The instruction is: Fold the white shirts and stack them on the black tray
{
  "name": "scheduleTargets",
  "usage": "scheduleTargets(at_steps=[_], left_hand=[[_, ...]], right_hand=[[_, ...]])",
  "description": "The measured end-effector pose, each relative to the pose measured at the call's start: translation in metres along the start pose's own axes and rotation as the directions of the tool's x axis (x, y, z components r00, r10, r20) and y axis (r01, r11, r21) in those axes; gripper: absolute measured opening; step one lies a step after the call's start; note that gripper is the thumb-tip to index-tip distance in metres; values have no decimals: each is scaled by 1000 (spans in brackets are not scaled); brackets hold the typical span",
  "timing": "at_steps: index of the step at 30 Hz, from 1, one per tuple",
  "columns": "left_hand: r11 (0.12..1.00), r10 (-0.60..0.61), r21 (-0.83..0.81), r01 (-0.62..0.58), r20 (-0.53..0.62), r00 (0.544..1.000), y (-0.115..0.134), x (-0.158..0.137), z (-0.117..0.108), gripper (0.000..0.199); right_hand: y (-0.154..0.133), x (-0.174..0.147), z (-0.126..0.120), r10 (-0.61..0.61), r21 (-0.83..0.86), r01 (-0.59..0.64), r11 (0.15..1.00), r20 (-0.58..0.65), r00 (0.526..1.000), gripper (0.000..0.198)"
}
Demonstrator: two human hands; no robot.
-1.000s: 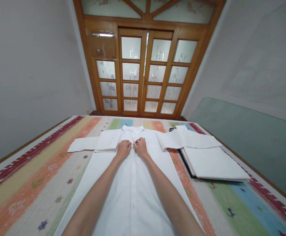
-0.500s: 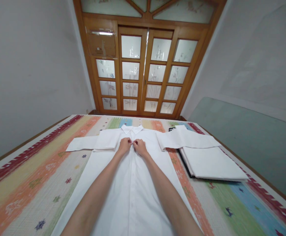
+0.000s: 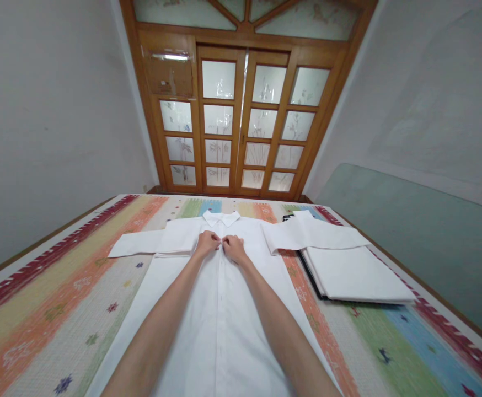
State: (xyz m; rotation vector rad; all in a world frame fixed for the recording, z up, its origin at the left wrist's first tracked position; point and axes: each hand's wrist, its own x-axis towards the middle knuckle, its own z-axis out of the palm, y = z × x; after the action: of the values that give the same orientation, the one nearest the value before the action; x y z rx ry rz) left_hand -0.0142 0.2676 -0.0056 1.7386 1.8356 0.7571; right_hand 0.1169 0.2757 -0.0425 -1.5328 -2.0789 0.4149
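A white collared shirt [image 3: 195,331] lies face up and spread out, its collar [image 3: 221,219] at the far end and its button placket running down the middle toward me. Both sleeves reach out sideways, the left sleeve [image 3: 135,243] over the striped cloth and the right sleeve [image 3: 319,234] partly across a white folded stack. On the upper placket, a little below the collar, my left hand [image 3: 208,242] pinches the shirt's edge. Close beside it, my right hand [image 3: 233,247] pinches the placket too. Any button between the fingertips is too small to make out.
A colourful striped cloth [image 3: 79,309] covers the surface under the shirt. To the right sits folded white fabric [image 3: 360,275] on a dark-edged flat item. Beyond the far edge stand wooden doors with glass panes [image 3: 241,121]. Pale walls rise on both sides.
Both hands stay at the same spot on the upper placket, with the fingertips shifting slightly. The whole view has drifted a little.
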Motion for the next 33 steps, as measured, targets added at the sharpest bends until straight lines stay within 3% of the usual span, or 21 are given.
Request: scheduleTargets(at_steps=[8, 18, 33], left_hand=[[998, -12, 62, 14, -34, 999, 4, -3, -5, 19], [994, -20, 105, 29, -83, 996, 3, -1, 3, 14], [988, -100, -136, 77, -168, 981, -6, -7, 16, 17]], right_hand=[[0, -1, 1, 2, 12, -2, 1000, -7, 1000, 17], [1, -2, 1, -6, 40, 7, 999, -18, 1000, 13], [2, 3, 1, 59, 100, -55, 994, -36, 998, 10]])
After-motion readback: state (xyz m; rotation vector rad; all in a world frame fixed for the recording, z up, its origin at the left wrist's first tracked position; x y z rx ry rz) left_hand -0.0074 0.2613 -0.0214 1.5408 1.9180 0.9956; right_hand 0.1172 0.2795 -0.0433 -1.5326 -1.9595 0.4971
